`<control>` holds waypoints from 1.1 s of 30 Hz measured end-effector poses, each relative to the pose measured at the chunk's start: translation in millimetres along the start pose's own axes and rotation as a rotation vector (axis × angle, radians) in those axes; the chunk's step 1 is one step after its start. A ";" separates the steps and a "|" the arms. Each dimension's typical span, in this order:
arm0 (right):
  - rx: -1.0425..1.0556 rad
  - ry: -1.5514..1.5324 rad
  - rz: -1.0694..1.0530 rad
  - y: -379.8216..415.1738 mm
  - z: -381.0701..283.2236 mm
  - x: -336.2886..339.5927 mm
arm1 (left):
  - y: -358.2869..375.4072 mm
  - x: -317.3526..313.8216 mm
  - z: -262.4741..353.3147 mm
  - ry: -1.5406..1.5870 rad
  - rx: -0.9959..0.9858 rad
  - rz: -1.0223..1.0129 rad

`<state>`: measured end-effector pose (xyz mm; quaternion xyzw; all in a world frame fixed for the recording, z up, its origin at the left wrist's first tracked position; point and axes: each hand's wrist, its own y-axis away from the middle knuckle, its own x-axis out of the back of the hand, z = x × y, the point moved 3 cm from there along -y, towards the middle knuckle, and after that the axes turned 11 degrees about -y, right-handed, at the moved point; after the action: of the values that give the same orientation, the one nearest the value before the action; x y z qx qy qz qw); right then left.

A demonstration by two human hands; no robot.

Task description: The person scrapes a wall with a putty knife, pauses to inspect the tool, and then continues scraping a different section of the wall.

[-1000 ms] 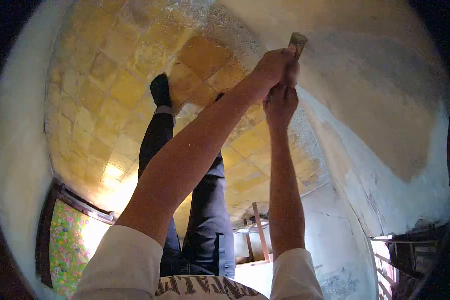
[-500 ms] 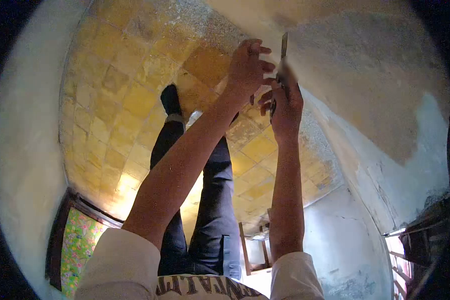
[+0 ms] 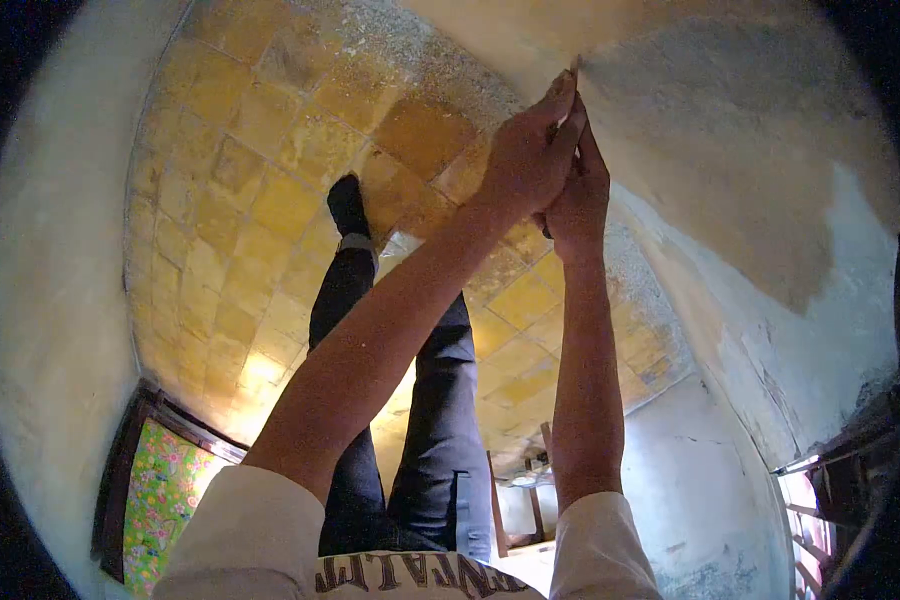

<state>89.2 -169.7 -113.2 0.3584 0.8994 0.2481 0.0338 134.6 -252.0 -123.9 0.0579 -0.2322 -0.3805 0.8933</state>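
A scraper (image 3: 576,65) points up the wall from my hands. Only its thin blade tip shows above my fingers, seen almost edge-on, and a dark bit of handle sticks out below. My right hand (image 3: 582,205) is closed around the handle. Pressed against it from the left is my left hand (image 3: 530,155), its fingers closed about the tool near the blade. The two hands overlap and hide most of the scraper. Right beside the blade is the wall (image 3: 710,150), with a darker bare patch and paler paint around it.
Yellow tiles cover the floor (image 3: 260,200), with pale crumbs (image 3: 390,40) strewn along the wall's foot. My black-socked foot (image 3: 347,205) rests on the tiles. Behind me are a flowered green cloth (image 3: 165,490) in a doorway, a wooden piece of furniture (image 3: 497,505) and dark slatted shutters (image 3: 830,510).
My left hand, open and apart before, has moved up and right and closed onto the scraper beside my right hand. The blade, in plain sight earlier, is now mostly covered.
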 end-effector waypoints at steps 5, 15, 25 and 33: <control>0.007 -0.130 0.043 3.0 -11.5 -15.7 | 5.3 -4.9 -9.1 0.040 0.025 0.020; 0.198 -0.053 -0.016 -19.5 37.6 -2.9 | -2.3 -8.9 -19.9 -0.011 0.004 0.023; 0.087 -0.010 0.039 -19.9 17.0 -8.9 | -2.0 -13.7 -23.3 0.042 -0.048 0.066; 0.211 0.091 0.036 -26.2 23.0 -19.0 | -15.0 -2.2 -41.3 0.084 -0.039 0.100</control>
<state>92.3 -188.8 -147.9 0.3643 0.9146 0.1687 -0.0493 142.4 -264.0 -165.6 0.0447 -0.1894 -0.3370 0.9212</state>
